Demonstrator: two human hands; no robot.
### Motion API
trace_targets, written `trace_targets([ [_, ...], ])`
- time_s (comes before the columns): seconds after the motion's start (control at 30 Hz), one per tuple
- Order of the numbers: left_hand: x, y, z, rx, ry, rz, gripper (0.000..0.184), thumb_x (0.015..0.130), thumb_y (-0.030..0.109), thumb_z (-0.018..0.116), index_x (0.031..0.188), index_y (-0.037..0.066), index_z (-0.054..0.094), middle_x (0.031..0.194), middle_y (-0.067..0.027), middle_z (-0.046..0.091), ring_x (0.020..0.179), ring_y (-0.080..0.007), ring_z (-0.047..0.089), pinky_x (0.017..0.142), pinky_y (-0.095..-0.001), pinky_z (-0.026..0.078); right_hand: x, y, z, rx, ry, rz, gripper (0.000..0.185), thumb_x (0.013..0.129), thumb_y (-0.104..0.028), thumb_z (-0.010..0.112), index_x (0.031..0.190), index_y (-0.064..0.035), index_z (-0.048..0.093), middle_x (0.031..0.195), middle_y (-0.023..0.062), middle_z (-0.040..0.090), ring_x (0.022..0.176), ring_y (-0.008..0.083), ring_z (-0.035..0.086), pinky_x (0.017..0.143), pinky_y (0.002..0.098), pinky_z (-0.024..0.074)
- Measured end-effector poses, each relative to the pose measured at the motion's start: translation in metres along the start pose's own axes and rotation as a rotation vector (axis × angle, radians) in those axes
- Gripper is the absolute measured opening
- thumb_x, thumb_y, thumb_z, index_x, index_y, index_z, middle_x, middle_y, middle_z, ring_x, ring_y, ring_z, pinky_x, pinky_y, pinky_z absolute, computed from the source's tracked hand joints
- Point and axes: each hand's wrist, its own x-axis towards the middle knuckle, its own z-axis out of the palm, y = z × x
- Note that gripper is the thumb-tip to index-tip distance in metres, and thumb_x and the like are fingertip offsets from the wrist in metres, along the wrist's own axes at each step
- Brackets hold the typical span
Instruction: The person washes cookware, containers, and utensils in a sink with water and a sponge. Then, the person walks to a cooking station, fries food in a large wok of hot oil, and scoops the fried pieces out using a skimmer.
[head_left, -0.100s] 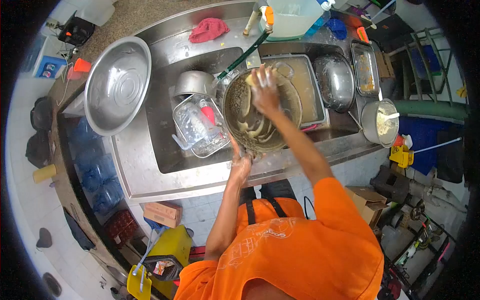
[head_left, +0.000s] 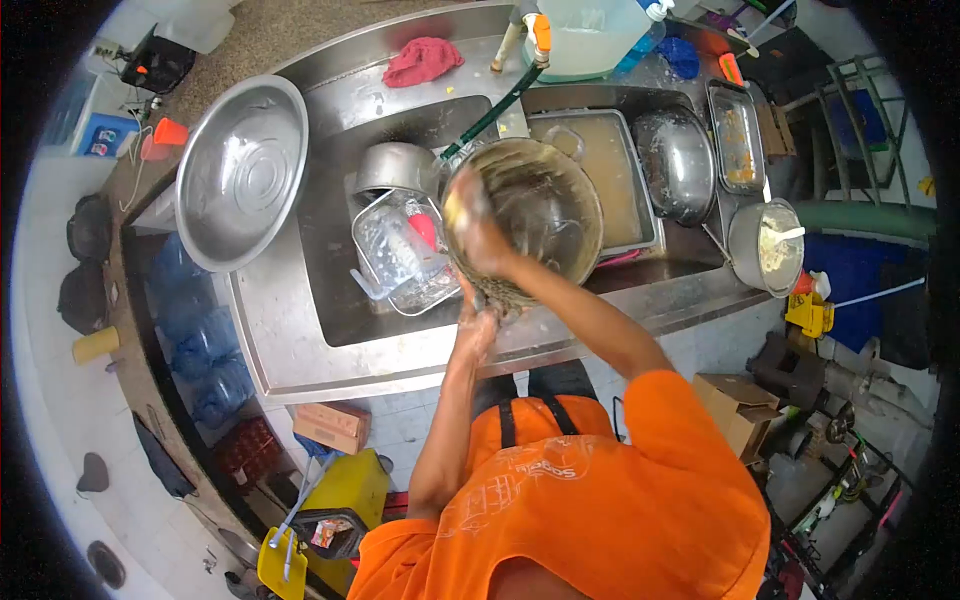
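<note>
A large round metal pot [head_left: 560,215], its inside smeared with suds and brownish residue, is tilted toward me over the sink divider. My left hand [head_left: 478,325] grips its near lower edge, part of the fingers hidden behind the pot. Smeared by motion, my right hand [head_left: 478,225] presses a yellowish sponge [head_left: 455,212] against the pot's left inner wall. Left of the pot, a wire basket [head_left: 425,290] with a clear plastic jug [head_left: 400,255] lies in the sink, beside a smaller metal pot [head_left: 393,168]. A tray of murky water [head_left: 615,170] sits behind on the right.
A wide steel basin [head_left: 243,175] leans at the left of the counter. A green hose [head_left: 490,115] hangs from the tap. At the right are an upturned metal bowl [head_left: 675,165], a baking pan [head_left: 735,140] and a pot with a white utensil [head_left: 765,245]. A red cloth [head_left: 422,62] lies behind.
My right hand has swept with the sponge from the pot's upper middle to its left side. My left hand keeps its grip on the edge. The view has shifted slightly.
</note>
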Motion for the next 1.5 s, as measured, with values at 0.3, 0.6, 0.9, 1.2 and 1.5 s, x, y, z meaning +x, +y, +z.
trace_targets([
  [0.3,0.012,0.005,-0.014,-0.125,-0.055,0.032,0.09,0.082,-0.005,0.046,0.154,0.022,-0.001,0.125,-0.0139,0.049,0.092,-0.0189,0.053,0.086,-0.0282,0.048,0.05,0.01,-0.079,-0.829,-0.076,-0.048,0.069,0.089,-0.013,0.051,0.151,-0.0077,0.021,0.156,0.0227,0.015,0.142,0.0415,0.021,0.115,0.0477,0.0218],
  [0.6,-0.03,0.022,-0.054,0.114,0.137,0.266,0.081,0.092,0.0,0.041,0.152,0.026,-0.007,0.141,-0.0177,0.037,0.117,-0.0303,0.048,0.093,-0.0428,0.05,0.015,-0.014,-0.058,-0.532,-0.624,-0.106,0.077,0.088,-0.01,0.053,0.154,-0.0177,0.013,0.16,0.0115,0.001,0.147,0.0306,0.004,0.119,0.047,0.0058],
  [0.9,-0.024,0.054,-0.051,0.262,0.338,0.378,0.082,0.09,0.013,0.048,0.152,0.014,-0.006,0.136,-0.021,0.044,0.117,-0.0261,0.051,0.094,-0.0358,0.047,-0.016,-0.09,0.003,0.531,-0.649,0.195,0.057,0.096,-0.04,0.05,0.144,-0.0103,0.039,0.147,0.0158,0.038,0.135,0.0298,0.037,0.112,0.0409,0.0297],
  [1.2,0.091,0.019,0.009,0.394,0.588,0.702,0.096,0.07,-0.009,0.044,0.151,0.008,-0.005,0.141,-0.0287,0.035,0.122,-0.0323,0.045,0.101,-0.0345,0.034,-0.047,-0.032,-0.185,1.316,-0.367,0.838,0.056,0.09,-0.024,0.056,0.139,-0.0009,0.041,0.133,0.0161,0.054,0.118,0.0256,0.056,0.097,0.0366,0.0489],
  [1.5,0.153,0.0,0.032,0.571,0.73,0.668,0.069,0.074,-0.004,0.053,0.14,0.0,0.034,0.125,-0.0252,0.054,0.111,-0.0411,0.056,0.098,-0.0418,0.042,-0.046,0.061,-0.331,0.749,0.1,0.961,0.051,0.091,-0.023,0.054,0.137,-0.0005,0.044,0.128,0.0166,0.057,0.113,0.0277,0.059,0.091,0.037,0.0519],
])
